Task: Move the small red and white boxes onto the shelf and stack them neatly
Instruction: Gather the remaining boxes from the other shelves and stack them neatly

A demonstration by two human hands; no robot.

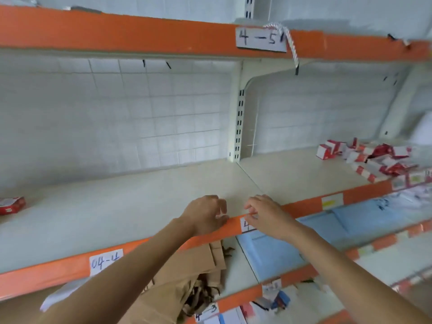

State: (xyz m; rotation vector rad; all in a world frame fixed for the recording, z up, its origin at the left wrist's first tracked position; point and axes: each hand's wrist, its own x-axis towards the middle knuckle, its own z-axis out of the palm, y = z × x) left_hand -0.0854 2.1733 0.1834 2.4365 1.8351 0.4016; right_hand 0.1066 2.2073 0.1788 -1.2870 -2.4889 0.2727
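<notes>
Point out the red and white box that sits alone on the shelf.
The lone box at the shelf's far left edge; the other boxes lie jumbled together at the right.

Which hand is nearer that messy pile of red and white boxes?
Right hand: the box pile lies far right on the shelf. Left hand sits farther away. Neither holds anything.

two bare forearms in view, both uncovered from the lower frame edge up to the wrists; no sleeve, cuff or glove shows on either. left hand (pixel 205 212) bare, no ring, watch or band visible at the wrist. right hand (pixel 268 213) likewise bare, wrist unadorned. fingernails short and plain where they show, though motion blur softens the fingertips. arms slender, smooth in outline, no marks or tattoos that can be made out
</notes>
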